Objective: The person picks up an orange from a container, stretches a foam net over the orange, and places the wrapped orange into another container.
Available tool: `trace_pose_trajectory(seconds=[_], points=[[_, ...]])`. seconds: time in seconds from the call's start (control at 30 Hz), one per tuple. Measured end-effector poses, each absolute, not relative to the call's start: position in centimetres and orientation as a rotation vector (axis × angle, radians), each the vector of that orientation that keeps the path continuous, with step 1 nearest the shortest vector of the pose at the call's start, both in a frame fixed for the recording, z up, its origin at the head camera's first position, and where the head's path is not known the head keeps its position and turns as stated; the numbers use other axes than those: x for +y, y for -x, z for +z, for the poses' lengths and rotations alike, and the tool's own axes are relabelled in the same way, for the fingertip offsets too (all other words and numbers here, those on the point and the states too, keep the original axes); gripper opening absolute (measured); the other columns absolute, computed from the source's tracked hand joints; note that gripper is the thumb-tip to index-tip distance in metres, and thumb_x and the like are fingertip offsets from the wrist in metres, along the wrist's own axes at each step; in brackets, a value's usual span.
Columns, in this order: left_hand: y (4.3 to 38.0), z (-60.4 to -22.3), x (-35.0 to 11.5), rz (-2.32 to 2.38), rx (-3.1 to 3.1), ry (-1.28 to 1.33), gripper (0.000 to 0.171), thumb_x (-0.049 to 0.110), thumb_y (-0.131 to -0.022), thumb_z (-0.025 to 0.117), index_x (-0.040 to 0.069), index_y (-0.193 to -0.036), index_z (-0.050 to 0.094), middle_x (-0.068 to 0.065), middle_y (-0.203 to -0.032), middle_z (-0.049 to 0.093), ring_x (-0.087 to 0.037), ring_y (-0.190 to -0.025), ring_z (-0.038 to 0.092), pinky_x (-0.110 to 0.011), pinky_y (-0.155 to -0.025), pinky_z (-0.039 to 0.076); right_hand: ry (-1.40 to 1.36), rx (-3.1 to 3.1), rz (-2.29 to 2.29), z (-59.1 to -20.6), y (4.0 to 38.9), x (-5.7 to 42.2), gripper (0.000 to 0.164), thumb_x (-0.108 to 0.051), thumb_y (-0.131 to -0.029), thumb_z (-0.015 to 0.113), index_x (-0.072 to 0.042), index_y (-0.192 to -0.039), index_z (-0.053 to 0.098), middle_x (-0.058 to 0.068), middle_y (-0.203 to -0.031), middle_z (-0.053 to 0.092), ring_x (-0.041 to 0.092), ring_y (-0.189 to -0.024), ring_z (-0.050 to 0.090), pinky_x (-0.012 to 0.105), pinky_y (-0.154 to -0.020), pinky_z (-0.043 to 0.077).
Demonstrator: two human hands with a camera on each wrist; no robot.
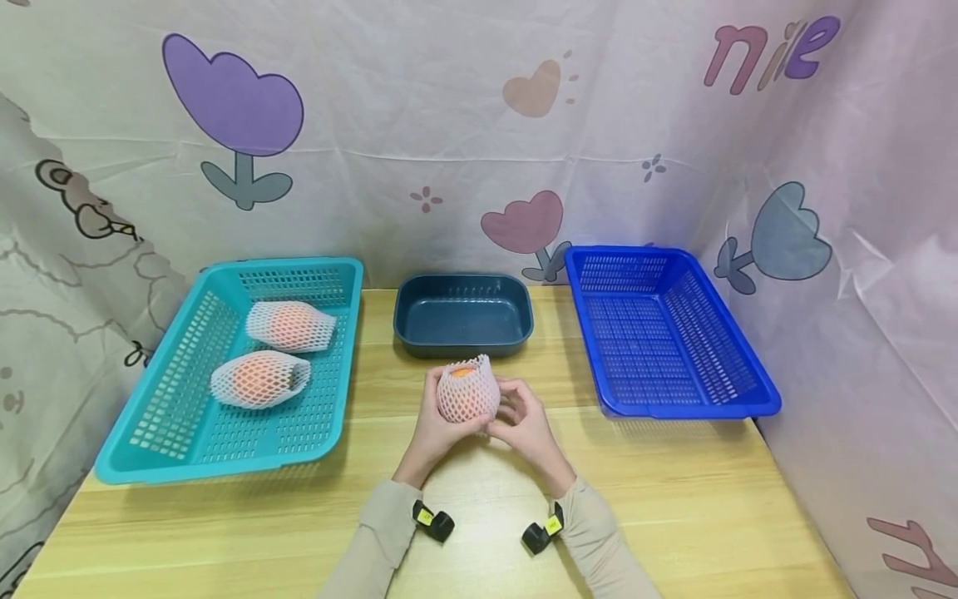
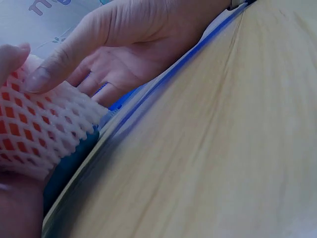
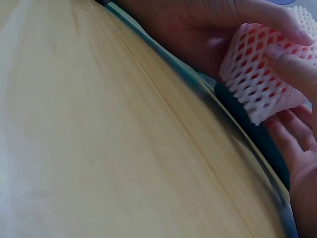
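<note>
An orange fruit in a white foam net sleeve (image 1: 468, 395) is held between both hands over the table, in front of the dark blue basin. My left hand (image 1: 440, 424) grips it from the left, thumb across the near side. From the right, my right hand (image 1: 528, 426) pinches the netting, its thumb (image 2: 45, 74) pressed on the mesh and its fingers behind. Orange skin (image 1: 462, 372) shows through the sleeve's open top. In the right wrist view both thumbs lie on the net (image 3: 257, 69), whose lower edge sticks out past the fruit.
To the left, a teal basket (image 1: 346, 366) contains two netted fruits (image 1: 290, 326). The dark blue basin (image 1: 464, 333) stands behind the hands against the patterned curtain (image 1: 419, 100). A blue basket (image 1: 688, 412) is at the right. All stand on a wooden table (image 1: 479, 541).
</note>
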State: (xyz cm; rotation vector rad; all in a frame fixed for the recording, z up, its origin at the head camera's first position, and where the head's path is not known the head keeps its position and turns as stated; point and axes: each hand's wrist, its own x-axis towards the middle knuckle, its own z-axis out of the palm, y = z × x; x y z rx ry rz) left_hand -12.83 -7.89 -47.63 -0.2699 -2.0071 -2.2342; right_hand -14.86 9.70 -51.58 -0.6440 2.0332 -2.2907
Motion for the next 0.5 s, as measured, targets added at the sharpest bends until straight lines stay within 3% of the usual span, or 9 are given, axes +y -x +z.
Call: trace_pose_trajectory(seconds=[0.23,0.4,0.5], points=[[12.7,-46.8,-8.1,-2.183,-2.031,0.242,0.081,-0.010,-0.059,0.087,0.000,-0.125,0.042,-0.011,-0.130,0.053,-0.026,-0.118,0.053,-0.042,-0.104,0.044,0.796,2.052,-2.120,-50.6,15.1,10.3,0.060,0.012,-0.078,0.073,0.006,-0.131,0.046,0.024,-0.136,0.053,0.025,-0.124,0.054,0.041,-0.106,0.045],[13.4,-46.4,-8.4,-2.102,-2.087,0.253,0.085,-0.010,-0.059,0.088,0.004,-0.128,0.040,-0.011,-0.133,0.052,-0.025,-0.120,0.051,-0.040,-0.104,0.044,0.942,2.002,-2.090,-47.7,15.2,11.4,0.057,0.012,-0.085,0.060,0.013,-0.138,0.039,0.034,-0.137,0.046,0.038,-0.125,0.050,0.054,-0.103,0.045],[13.7,-45.7,-8.6,-2.009,-2.124,0.305,0.088,-0.008,-0.058,0.090,0.006,-0.128,0.040,-0.011,-0.133,0.051,-0.027,-0.119,0.052,-0.043,-0.103,0.045,0.903,2.022,-2.097,-45.3,15.2,11.8,0.057,0.007,-0.089,0.059,0.009,-0.142,0.039,0.030,-0.141,0.044,0.042,-0.124,0.049,0.055,-0.100,0.047]])
